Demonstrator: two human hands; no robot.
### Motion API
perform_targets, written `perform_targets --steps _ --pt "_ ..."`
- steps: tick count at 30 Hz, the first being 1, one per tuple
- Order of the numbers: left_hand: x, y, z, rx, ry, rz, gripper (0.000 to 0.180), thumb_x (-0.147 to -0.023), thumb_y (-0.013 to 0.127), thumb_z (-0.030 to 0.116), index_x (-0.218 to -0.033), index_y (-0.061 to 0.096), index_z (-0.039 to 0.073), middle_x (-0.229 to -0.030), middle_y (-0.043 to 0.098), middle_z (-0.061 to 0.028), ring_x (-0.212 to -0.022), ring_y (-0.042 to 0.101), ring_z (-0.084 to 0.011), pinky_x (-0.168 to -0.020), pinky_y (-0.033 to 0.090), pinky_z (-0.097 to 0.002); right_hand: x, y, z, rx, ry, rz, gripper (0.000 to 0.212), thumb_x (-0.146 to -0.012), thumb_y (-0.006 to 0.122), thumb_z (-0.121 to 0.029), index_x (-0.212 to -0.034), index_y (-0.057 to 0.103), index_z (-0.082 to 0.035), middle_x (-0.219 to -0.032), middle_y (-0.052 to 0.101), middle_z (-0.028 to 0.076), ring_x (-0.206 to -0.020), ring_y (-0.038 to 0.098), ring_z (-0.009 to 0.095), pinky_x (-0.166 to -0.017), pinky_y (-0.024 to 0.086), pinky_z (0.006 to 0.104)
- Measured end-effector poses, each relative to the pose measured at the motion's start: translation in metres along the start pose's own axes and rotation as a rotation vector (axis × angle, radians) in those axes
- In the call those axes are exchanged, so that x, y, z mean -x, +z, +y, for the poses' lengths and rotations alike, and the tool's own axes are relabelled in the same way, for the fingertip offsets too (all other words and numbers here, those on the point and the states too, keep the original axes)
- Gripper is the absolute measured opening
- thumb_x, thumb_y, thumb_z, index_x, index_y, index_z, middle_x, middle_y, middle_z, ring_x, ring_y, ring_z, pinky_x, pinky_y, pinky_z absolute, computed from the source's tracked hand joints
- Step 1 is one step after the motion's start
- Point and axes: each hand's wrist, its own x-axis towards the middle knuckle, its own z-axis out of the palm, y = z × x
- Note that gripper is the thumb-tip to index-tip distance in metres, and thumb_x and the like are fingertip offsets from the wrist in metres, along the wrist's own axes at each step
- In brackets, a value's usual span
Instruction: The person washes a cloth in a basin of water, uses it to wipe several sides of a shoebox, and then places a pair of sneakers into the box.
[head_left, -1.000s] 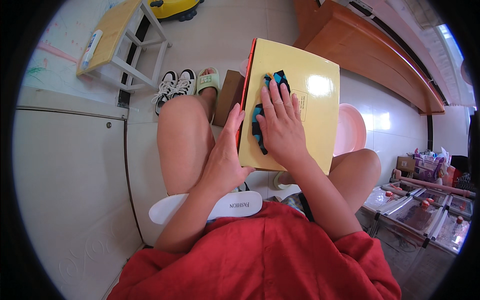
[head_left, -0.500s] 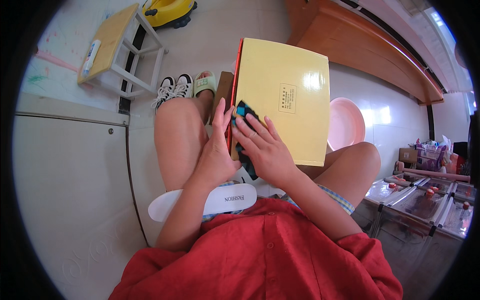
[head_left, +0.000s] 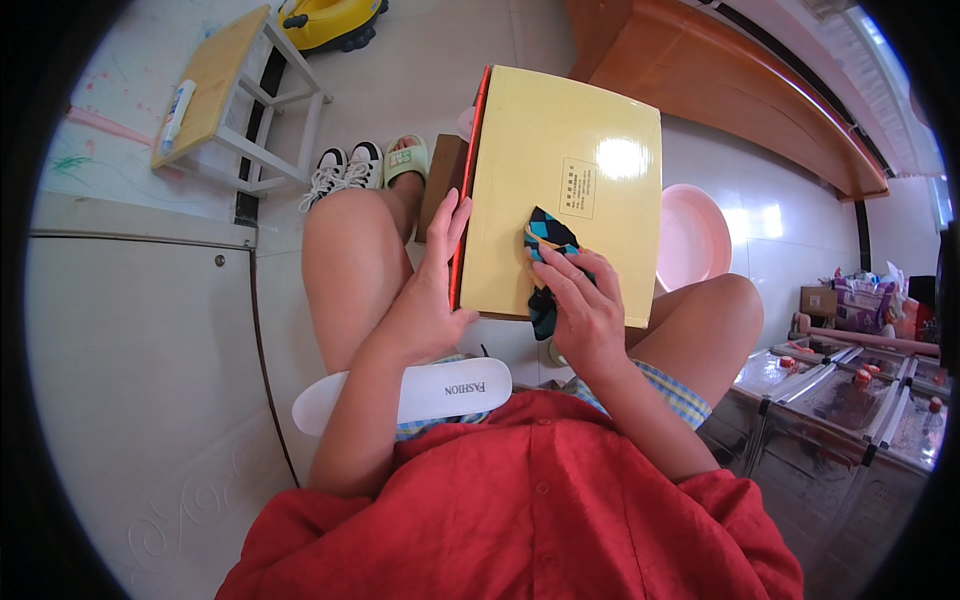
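Note:
A yellow cardboard box (head_left: 555,130) with a red left edge rests across my knees, its broad yellow face up. My left hand (head_left: 425,300) holds its near left corner, fingers along the red side and thumb at the near edge. On the yellow face, my right hand (head_left: 592,318) grips a crumpled black and teal checked cloth (head_left: 548,232), pressing it against the surface. One end of the cloth hangs over the near edge. A white insole (head_left: 430,392) lies on my lap under my left forearm.
Left are a small wooden-topped stool (head_left: 215,90) with a white tube (head_left: 178,115), and sneakers (head_left: 345,172). A brown box (head_left: 440,180) stands behind my left hand. To the right are a pink basin (head_left: 700,235), clear storage boxes (head_left: 830,390) and an orange-brown wooden piece (head_left: 720,90).
My right hand has slid the cloth rightward from the box's left edge toward the middle of its yellow face. The left hand stays at the red edge.

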Motion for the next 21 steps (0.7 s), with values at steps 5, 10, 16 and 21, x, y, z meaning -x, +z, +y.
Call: perform_targets --steps 5,10,16,21 --pt "0.001 -0.002 -0.009 0.098 0.007 -0.051 0.107 -0.066 0.051 -0.019 -0.152 -0.003 0.015 -0.159 0.013 -0.0100 -0.144 0.022 -0.0266 -0.116 0.019 -0.0349 -0.010 0.015 -0.015 -0.139 -0.048 -0.067 0.040 -0.071 0.058 0.004 -0.112 0.062 0.001 -0.122 0.061 0.012 -0.113 0.053 0.031 -0.100 0.043 0.0418" --pt "-0.002 -0.008 -0.026 0.401 -0.062 -0.050 0.099 -0.066 0.034 -0.022 -0.153 0.004 0.015 -0.160 0.012 -0.0039 -0.136 0.030 -0.0144 -0.097 0.036 -0.0232 -0.016 0.034 -0.038 -0.177 -0.147 -0.118 0.042 -0.072 0.059 -0.002 -0.115 0.061 0.000 -0.125 0.059 0.012 -0.117 0.051 0.031 -0.102 0.042 0.0403" --pt "-0.005 -0.002 -0.020 0.435 -0.138 0.001 0.092 -0.070 0.037 -0.015 -0.153 0.007 0.012 -0.159 0.015 -0.0052 -0.135 0.032 -0.0148 -0.087 0.040 -0.0208 -0.005 0.033 -0.036 -0.175 -0.127 -0.085 0.039 -0.074 0.059 -0.005 -0.112 0.062 -0.001 -0.122 0.061 0.010 -0.115 0.053 0.029 -0.101 0.043 0.0401" --pt "-0.005 0.005 -0.020 0.313 -0.087 0.047 0.087 -0.073 0.041 -0.011 -0.152 0.007 0.007 -0.159 0.015 -0.0093 -0.142 0.023 -0.0192 -0.107 0.028 -0.0283 0.010 0.017 -0.023 -0.180 -0.099 -0.047 0.036 -0.073 0.059 -0.001 -0.108 0.064 0.000 -0.119 0.063 0.010 -0.112 0.056 0.029 -0.099 0.045 0.0409"
